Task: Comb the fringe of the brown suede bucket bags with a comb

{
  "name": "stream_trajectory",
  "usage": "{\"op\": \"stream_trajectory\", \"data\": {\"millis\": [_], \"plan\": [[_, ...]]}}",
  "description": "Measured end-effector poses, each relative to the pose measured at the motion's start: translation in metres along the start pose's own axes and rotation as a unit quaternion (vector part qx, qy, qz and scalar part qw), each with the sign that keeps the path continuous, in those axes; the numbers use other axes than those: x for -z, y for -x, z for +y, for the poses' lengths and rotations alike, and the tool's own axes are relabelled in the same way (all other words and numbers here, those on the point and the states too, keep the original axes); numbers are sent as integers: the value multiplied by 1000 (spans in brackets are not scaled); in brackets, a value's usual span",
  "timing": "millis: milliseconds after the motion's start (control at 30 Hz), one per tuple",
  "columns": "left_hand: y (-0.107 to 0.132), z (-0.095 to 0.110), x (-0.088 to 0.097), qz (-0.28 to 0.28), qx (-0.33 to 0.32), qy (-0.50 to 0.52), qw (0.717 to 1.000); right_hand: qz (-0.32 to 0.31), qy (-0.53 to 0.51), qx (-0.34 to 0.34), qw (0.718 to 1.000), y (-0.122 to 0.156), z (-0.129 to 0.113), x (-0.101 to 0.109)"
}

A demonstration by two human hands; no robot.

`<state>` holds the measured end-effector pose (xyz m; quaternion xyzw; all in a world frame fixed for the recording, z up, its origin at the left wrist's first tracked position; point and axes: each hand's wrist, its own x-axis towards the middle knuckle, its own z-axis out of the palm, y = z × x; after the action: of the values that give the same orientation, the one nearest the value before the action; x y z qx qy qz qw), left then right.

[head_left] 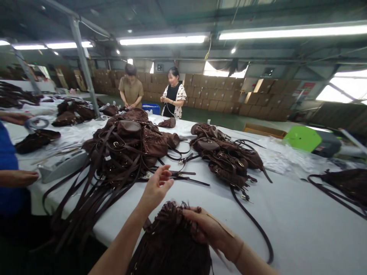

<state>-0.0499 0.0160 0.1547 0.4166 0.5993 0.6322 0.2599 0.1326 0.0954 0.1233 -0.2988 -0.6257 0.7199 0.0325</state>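
Observation:
A dark brown fringed bag point(172, 240) is right in front of me, partly below the frame's lower edge. My right hand point(206, 225) grips its gathered top edge, thumb over the fringe, fingers partly hidden behind it. Raised above the bag, my left hand point(159, 185) is off it, with nothing in its slightly bent, parted fingers. Beyond my left hand, brown bags point(129, 141) with long straps lie heaped. A smaller group of brown bags point(223, 152) lies to the right, one strap point(252, 219) curving toward me.
The white table point(298, 229) carries clear plastic bags point(281, 154) and another brown bag point(349, 185) at right. A green machine point(304, 139) stands behind. At left is a co-worker's hand point(21, 177). Two people point(130, 89) stand across the table, before stacked cartons point(212, 89). A metal post point(84, 68) rises at left.

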Motion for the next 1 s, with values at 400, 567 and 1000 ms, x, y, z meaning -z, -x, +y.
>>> {"op": "stream_trajectory", "data": {"millis": [400,567,1000], "plan": [[60,-103,-91,-66,-10,-199,978,34,-86,45,995,37,-12,-17],[43,-134,-113,-56,26,-311,948,41,-18,75,996,56,8,-8],[37,-69,-78,-322,37,71,943,184,54,10,981,48,38,62]]}}
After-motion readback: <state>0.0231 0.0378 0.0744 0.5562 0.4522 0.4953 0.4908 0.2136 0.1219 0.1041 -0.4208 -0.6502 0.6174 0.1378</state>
